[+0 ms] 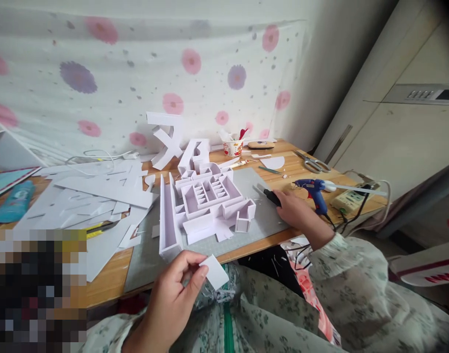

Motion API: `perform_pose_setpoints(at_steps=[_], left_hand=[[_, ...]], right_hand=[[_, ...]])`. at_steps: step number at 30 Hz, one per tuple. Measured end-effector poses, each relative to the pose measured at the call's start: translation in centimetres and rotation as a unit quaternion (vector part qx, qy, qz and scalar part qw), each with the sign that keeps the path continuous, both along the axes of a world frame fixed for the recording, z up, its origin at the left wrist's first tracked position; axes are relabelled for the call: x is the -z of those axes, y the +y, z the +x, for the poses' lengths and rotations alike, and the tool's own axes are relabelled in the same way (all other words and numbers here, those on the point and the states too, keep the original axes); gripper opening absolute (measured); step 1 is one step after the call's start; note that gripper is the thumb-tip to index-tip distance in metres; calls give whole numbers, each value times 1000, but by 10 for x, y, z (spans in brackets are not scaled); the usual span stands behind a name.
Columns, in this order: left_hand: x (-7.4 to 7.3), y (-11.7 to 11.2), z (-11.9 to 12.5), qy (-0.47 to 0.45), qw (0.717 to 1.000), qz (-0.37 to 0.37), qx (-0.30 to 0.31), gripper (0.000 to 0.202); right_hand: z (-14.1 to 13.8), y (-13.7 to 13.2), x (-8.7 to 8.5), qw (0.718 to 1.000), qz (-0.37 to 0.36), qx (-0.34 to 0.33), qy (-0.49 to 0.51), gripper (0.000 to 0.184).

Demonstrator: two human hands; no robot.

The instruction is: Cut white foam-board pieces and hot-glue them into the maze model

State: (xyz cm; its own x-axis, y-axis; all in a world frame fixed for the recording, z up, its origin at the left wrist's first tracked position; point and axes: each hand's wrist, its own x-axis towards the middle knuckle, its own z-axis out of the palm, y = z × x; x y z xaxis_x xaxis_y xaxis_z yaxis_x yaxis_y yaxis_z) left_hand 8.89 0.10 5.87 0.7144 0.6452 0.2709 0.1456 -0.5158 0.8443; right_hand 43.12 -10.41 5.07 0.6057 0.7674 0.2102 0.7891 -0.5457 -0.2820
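Note:
Between thumb and fingers my left hand point(180, 282) pinches a small white foam board piece point(216, 272) just in front of the table edge. My right hand point(292, 208) rests at the right side of the grey cutting mat point(263, 223), fingers closed around the dark handle of a craft knife point(271, 197) whose blade points up and left. Between the hands a white foam board structure point(209, 215) with walled compartments lies on the mat. Behind it, hollow white character shapes point(167, 142) stand upright.
Stacked white board sheets and offcuts point(99, 196) cover the left side, with a yellow cutter point(101, 229) on them. A blue glue gun point(314, 189), scissors point(312, 163) and a power strip point(347, 200) with cables lie at the right. A paper cup point(233, 147) stands at the back.

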Motion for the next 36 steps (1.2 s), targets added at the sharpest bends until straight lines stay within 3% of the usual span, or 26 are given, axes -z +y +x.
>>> perform_pose_setpoints(at_steps=[3,6,10,12,14,15,20,25,29,36], left_hand=[[-11,5,5,-27,996,90,-6,6],[-30,12,19,-55,973,223,-5,9],[-55,23,41,-64,946,318,-6,7],[-60,28,47,-59,944,323,-31,5],[-61,31,49,-50,946,316,-54,4],[-60,32,50,-43,947,312,-60,5],[-51,34,60,7,942,333,-41,8],[-44,35,77,109,932,346,-5,8],[-38,35,92,182,920,348,5,8],[-26,38,106,207,918,338,15,14]], right_hand=[[-3,5,4,998,38,-22,-42,42],[-17,-1,6,988,125,-37,-87,32],[-65,-12,14,956,255,-70,-125,25],[-97,-15,19,938,287,-143,-134,18],[-125,-13,23,903,298,-277,-136,23],[-136,-10,24,898,283,-310,-132,26],[-157,1,23,937,177,-287,-95,33],[-155,-17,20,891,265,-369,-14,12],[-146,-32,21,886,325,-331,-11,18],[-108,-26,38,914,377,-150,1,11]])
